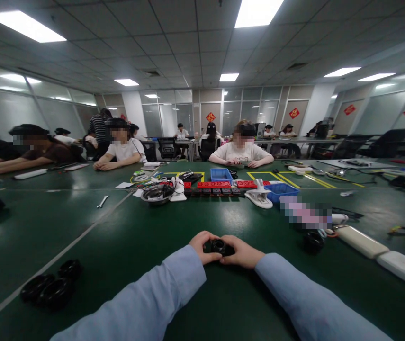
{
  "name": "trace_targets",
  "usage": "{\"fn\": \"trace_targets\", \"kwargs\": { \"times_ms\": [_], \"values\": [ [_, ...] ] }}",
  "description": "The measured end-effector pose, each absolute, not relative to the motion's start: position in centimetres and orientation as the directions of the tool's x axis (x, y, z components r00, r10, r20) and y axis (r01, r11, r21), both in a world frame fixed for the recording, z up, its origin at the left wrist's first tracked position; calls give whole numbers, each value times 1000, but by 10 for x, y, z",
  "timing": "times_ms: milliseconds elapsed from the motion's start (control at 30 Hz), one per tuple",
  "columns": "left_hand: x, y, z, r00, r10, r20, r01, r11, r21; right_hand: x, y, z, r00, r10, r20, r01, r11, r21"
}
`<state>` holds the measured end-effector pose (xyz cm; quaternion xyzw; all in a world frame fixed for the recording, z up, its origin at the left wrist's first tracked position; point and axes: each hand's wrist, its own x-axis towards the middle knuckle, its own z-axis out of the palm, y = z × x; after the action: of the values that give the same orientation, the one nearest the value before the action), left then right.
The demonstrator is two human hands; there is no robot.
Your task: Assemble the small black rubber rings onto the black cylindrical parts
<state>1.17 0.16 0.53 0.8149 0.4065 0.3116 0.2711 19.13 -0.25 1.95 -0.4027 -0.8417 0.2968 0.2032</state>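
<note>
Left to right along a dark green table (pixel 145 229): at the near left lie three glossy black, thick-walled rings (pixel 44 290), grouped close together. Farther back is one small silver open-ended wrench (pixel 103 201), then one round metal bowl (pixel 156 201) heaped with dark cables.

Near the centre, a light-blue-sleeved person's left hand (pixel 204 246) and right hand (pixel 240 252) curl inward from either side, gripping one black object with a round opening (pixel 219 245) between the fingers and thumbs. Whether it is a single part or several joined cannot be told. The work appears under way, since the object is held rather than set down and the three rings lie well apart from it; how much remains is unclear.

Beyond the hands stand two blue plastic trays (pixel 282 191). At right sits one rounded black item (pixel 313 242), near two long pale bars (pixel 362 241).
</note>
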Motion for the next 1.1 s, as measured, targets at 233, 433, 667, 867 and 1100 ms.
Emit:
{"fn": "trace_targets", "kwargs": {
  "times_ms": [233, 433, 667, 867, 1100],
  "values": [
    [12, 2, 4, 465, 852, 241, 503, -478, 720, 191, -2, 19, -600, 793, 104, 518, 485, -704],
    [13, 1, 2, 467, 840, 276, 478, -503, 721, 190, -5, 22, -584, 808, 83, 515, 447, -731],
    [14, -1, 6, 435, 863, 257, 511, -472, 719, 188, -6, 20, -539, 839, 78, 565, 428, -706],
    [27, -11, 9, 221, 932, 288, 571, -363, 736, 175, -11, 13, -314, 934, 172, 838, 358, -411],
    [26, -4, 7, 251, 921, 299, 540, -390, 746, 172, -17, 16, -319, 921, 225, 864, 380, -330]
  ]
}}
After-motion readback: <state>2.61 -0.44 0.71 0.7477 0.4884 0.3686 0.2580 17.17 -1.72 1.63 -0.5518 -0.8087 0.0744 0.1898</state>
